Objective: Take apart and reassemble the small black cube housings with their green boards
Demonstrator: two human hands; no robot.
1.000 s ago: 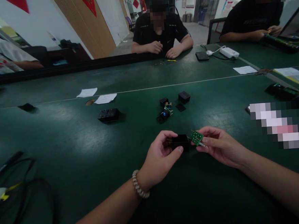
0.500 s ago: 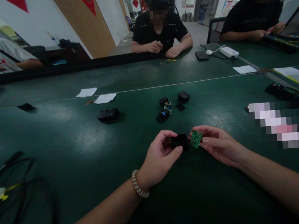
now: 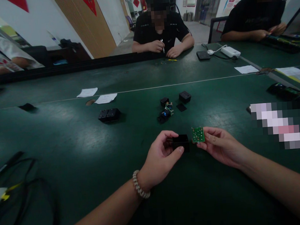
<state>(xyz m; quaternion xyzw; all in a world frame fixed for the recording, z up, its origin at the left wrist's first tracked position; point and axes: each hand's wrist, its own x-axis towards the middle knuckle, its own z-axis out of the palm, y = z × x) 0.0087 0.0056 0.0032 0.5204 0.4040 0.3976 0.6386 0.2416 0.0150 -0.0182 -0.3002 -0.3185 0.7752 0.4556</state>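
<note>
My left hand (image 3: pixel 161 157), with a bead bracelet on its wrist, is closed round a small black plastic housing (image 3: pixel 180 142) just above the green table (image 3: pixel 77 145). My right hand (image 3: pixel 220 145) pinches a small green circuit board (image 3: pixel 198 134) by its right edge and holds it upright, a little to the right of the housing. Board and housing are apart.
Beyond my hands lie loose parts: a blue and green component (image 3: pixel 166 112), two small black cubes (image 3: pixel 185 96), a flat black piece (image 3: pixel 181 107) and a black double housing (image 3: pixel 109 115). Paper slips (image 3: pixel 106 98) lie farther back. Cables (image 3: pixel 19 190) curl at the near left. Other people sit across the table.
My right hand has turned the green board from tilted against the housing to upright and drawn it slightly up and to the right. My left hand has stayed still.
</note>
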